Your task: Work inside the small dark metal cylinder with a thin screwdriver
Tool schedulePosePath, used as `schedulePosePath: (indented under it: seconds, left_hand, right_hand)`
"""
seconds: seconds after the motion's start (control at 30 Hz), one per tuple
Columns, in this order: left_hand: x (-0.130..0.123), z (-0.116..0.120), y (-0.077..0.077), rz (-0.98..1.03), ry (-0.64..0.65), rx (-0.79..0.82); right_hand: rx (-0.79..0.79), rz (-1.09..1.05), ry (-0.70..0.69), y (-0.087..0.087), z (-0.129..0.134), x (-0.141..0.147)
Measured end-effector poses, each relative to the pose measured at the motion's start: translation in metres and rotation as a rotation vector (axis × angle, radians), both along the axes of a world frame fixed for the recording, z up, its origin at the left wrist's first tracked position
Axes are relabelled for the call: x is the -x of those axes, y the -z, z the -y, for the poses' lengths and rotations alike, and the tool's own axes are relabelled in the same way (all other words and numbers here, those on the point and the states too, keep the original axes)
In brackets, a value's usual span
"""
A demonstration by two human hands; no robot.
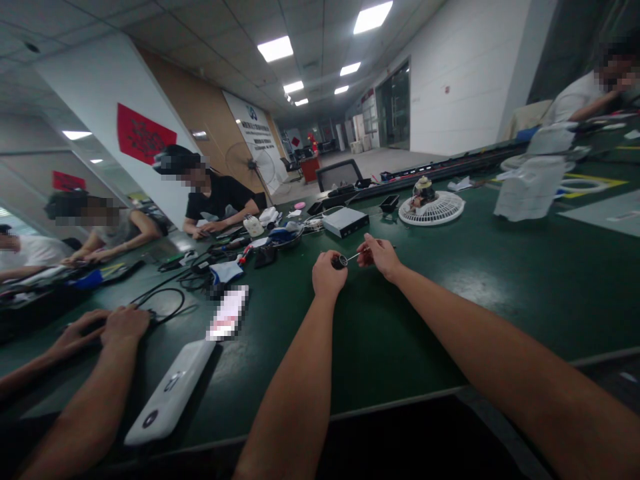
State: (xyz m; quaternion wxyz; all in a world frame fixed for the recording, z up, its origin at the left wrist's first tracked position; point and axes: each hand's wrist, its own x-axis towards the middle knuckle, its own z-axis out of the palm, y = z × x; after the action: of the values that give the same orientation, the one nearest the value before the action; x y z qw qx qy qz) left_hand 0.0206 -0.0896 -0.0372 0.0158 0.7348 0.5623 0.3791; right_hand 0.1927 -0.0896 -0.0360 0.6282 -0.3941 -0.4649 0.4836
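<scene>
At the centre of the frame, over a green tabletop (380, 340), the left hand (327, 275) wraps a small dark cylindrical part (339, 263), one end turned rightward, seemingly to steady it for the thin metal shaft (353, 257) pinched in the right hand (383, 259); whether they touch, I cannot tell. A silver box (345, 222) sits just beyond. Elbow room spreads right of centre; the tabletop's front edge (400, 401) crosses below.
</scene>
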Motion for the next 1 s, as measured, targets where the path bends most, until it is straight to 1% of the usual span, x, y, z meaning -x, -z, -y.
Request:
schedulePosePath:
  seconds: [0.07, 0.13, 0.27, 0.33, 0.47, 0.53, 0.63, 0.7, 0.83, 0.9, 1.0]
  left_hand:
    - [-0.0001, -0.0006, 0.0008, -0.002, 0.005, 0.019]
    - [-0.0001, -0.0011, 0.0014, 0.003, 0.0, 0.037]
    - [0.0001, -0.0006, 0.0009, 0.025, -0.018, 0.045]
    - [0.0001, -0.0002, 0.0002, 0.03, -0.017, 0.048]
    - [-0.0005, 0.0002, -0.0007, 0.04, 0.006, 0.062]
    - [-0.0007, 0.0003, -0.0008, 0.042, 0.017, 0.06]
    - [-0.0003, 0.0004, -0.0008, 0.039, 0.003, 0.043]
    - [-0.0001, 0.0004, -0.0007, 0.029, -0.007, 0.033]
    - [-0.0008, 0.0004, -0.0006, 0.01, 0.019, 0.035]
    - [-0.0012, 0.0003, -0.0006, 0.014, 0.024, 0.029]
    - [-0.0009, 0.0, -0.0003, 0.019, 0.015, 0.023]
  right_hand:
    - [-0.033, 0.02, 0.045, 0.001, -0.0011, 0.0]
    - [-0.068, 0.033, 0.054, 0.001, -0.001, 0.0007]
    - [-0.069, 0.026, -0.011, 0.0, 0.0003, 0.0018]
    - [-0.052, 0.022, -0.016, 0.0008, -0.0004, 0.0011]
    - [-0.074, 0.029, 0.057, 0.0037, -0.0041, -0.0011]
    - [-0.084, 0.017, 0.054, 0.004, -0.0049, -0.0015]
    - [-0.022, -0.025, -0.005, 0.0031, -0.0045, -0.0022]
    - [0.023, -0.023, -0.016, 0.0028, -0.0043, -0.0033]
    - [-0.001, 0.016, 0.053, 0.003, -0.0046, -0.0045]
    - [-0.011, -0.009, 0.036, 0.0026, -0.0045, -0.004]
    - [0.019, -0.042, -0.02, 0.0019, -0.0044, -0.0035]
